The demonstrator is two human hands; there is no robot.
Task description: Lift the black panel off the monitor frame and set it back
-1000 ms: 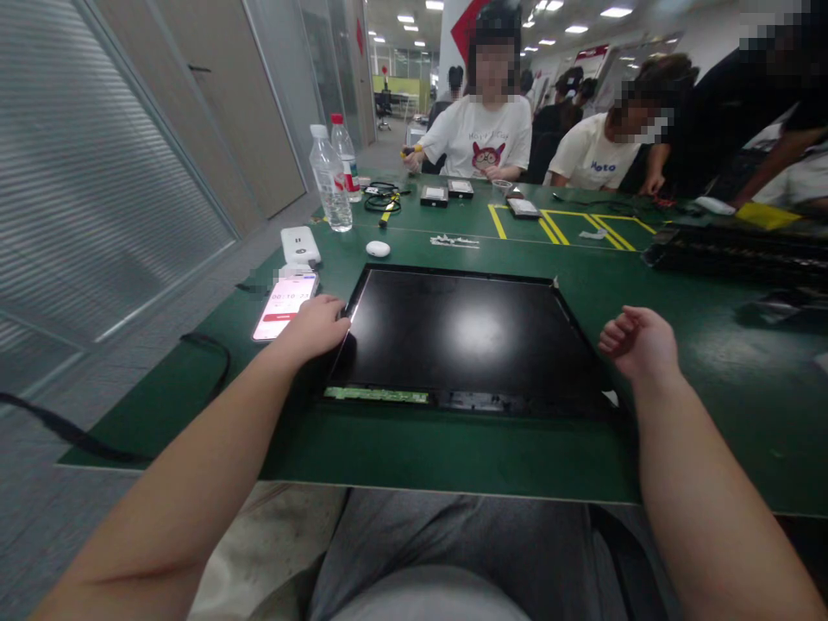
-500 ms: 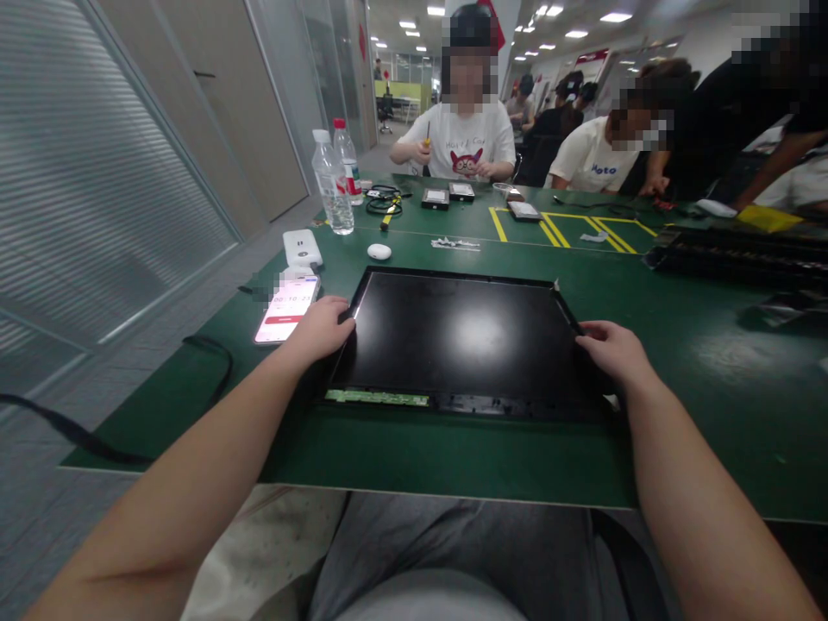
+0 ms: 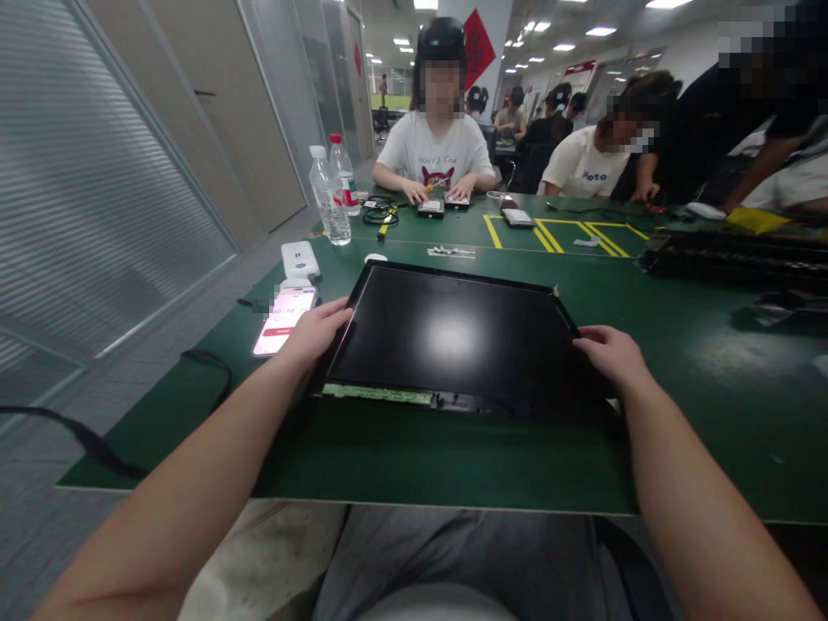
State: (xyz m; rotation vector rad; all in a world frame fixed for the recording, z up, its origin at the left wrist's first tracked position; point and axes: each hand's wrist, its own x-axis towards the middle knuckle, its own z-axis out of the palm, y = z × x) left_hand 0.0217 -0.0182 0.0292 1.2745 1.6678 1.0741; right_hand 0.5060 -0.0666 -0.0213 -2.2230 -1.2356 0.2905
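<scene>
A black LCD screen panel [image 3: 414, 319] is in front of me over the green table, its glossy face up and reflecting a light. Along its near edge runs a narrow green circuit board [image 3: 379, 394], on the left half. My left hand [image 3: 320, 328] grips the panel's left edge, thumb and fingers closed about the frame. On the opposite side my right hand [image 3: 608, 352] holds the right edge, its thumb on top and some fingers hidden beneath. The left side looks slightly raised off the table.
Left of the panel lie a lit phone [image 3: 285, 321] and a white power bank [image 3: 300, 260]. Water bottles [image 3: 331, 203] stand behind. Across the table a person's hands touch hard drives [image 3: 430, 208]. Dark long parts [image 3: 724, 259] lie at right.
The panel's left side has risen a little with my left hand and covers more of the small white case behind. The person opposite has lowered their hands to the drives.
</scene>
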